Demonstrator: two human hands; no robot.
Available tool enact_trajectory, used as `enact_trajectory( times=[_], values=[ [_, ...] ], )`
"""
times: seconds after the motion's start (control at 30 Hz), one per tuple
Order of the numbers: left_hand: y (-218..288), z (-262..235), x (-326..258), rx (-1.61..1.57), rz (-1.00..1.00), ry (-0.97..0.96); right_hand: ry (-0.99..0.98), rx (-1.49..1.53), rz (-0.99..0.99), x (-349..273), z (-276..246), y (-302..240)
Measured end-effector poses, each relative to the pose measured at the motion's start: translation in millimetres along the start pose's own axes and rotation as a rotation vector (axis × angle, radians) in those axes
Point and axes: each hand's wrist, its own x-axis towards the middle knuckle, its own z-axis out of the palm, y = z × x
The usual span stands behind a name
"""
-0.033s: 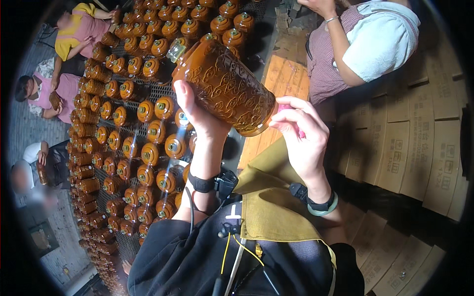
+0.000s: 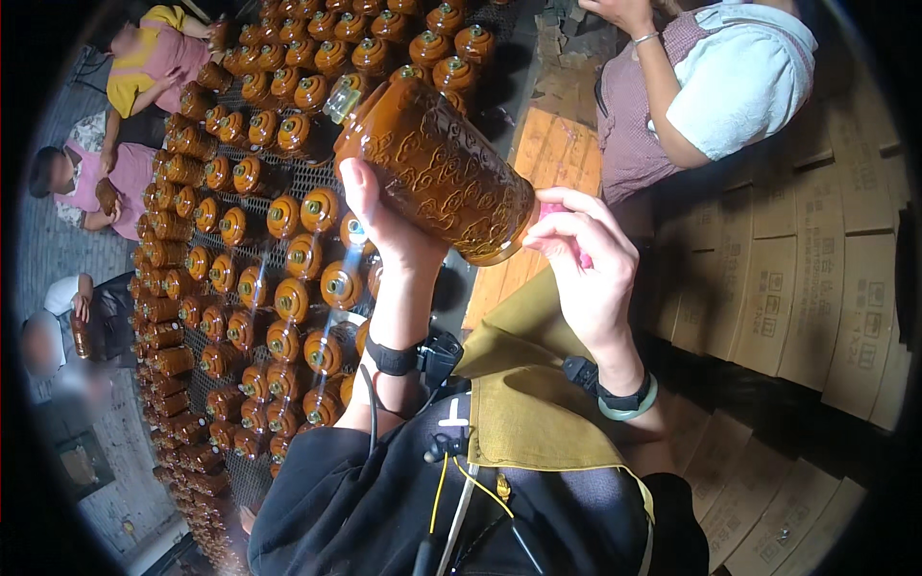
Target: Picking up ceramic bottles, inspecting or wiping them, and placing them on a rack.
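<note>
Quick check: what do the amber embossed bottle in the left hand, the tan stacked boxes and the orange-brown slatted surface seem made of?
Amber, cylindrical, glass-looking embossed bottle: probably glossy glass, given sharp highlights and a lighter glow near its base; glazed ceramic is possible.
Tan, rectangular cardboard-like boxes: likely matte cardboard; printed sides.
Orange-brown, slatted wood-like surface: apparently wood, low sheen; straight board seams.

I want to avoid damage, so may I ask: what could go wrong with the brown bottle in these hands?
First, the bottle is tilted and looks smooth; the left hand supports it, while the right hand has fingertips near its base, so it might slip.

Second, its neck points towards the standing bottles and might knock one.

Third, the black cable beside the left forearm could snag.
</note>
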Motion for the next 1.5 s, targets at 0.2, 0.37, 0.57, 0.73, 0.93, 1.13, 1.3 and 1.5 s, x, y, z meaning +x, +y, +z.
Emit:
enact_trajectory(
  times=[0.2,0.37,0.57,0.73,0.93,1.13,1.3,1.5],
  values=[
    [4,3,0,-0.028,0.004,-0.024,0.023,0.071,0.054,0,6,-1],
    [4,-1,2,-0.061,-0.027,-0.023,-0.059,0.009,0.033,3,2,-2],
    [9,5,1,0.054,-0.02,0.013,-0.104,-0.001,-0.092,12,2,5],
    [5,6,5,0.041,-0.048,0.062,-0.156,-0.217,-0.174,16,8,10],
    [-3,6,7,0.009,0.038,0.116,-0.06,0.055,-0.048,8,10,14],
    [-5,3,4,-0.028,0.052,0.061,0.007,-0.003,0.002,7,13,10],
    [-7,-2,8,-0.036,0.065,0.068,-0.02,0.027,0.035,4,12,11],
    [-5,2,7,-0.014,0.08,0.079,-0.004,0.015,0.043,9,13,12]
  ],
)
